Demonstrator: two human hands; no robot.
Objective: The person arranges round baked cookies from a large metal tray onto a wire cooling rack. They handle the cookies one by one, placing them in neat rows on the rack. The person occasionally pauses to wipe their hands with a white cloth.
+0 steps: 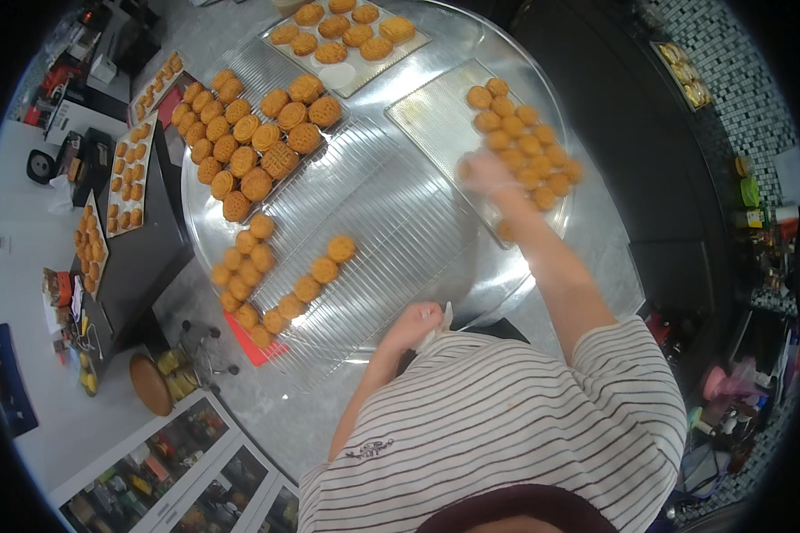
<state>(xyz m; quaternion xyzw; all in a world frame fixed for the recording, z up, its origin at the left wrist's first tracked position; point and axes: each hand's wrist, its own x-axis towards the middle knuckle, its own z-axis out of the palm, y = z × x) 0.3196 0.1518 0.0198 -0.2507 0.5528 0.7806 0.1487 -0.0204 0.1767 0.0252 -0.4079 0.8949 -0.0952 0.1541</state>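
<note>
My right hand (490, 174), blurred, reaches over a perforated metal tray (433, 120). An orange-brown round pastry, apparently a mooncake, shows at its fingertips; blur hides whether the fingers grip it. Beside that hand, a cluster of small mooncakes (529, 144) covers the tray's right side. Close to my striped shirt, my left hand (419, 323) is curled into a fist around something white, perhaps cloth or paper. In front of it lies a wire cooling rack (387, 266). A row of small mooncakes (307, 288) and a group of them (247, 260) sit on the rack's left part.
Larger patterned mooncakes (243, 160) fill another rack at the left. Behind stands a tray (353, 80) of mooncakes with a white disc. All rest on a round metal table (507, 50). A red sheet (257, 343) sticks out under the rack. More trays (133, 180) occupy a dark side table.
</note>
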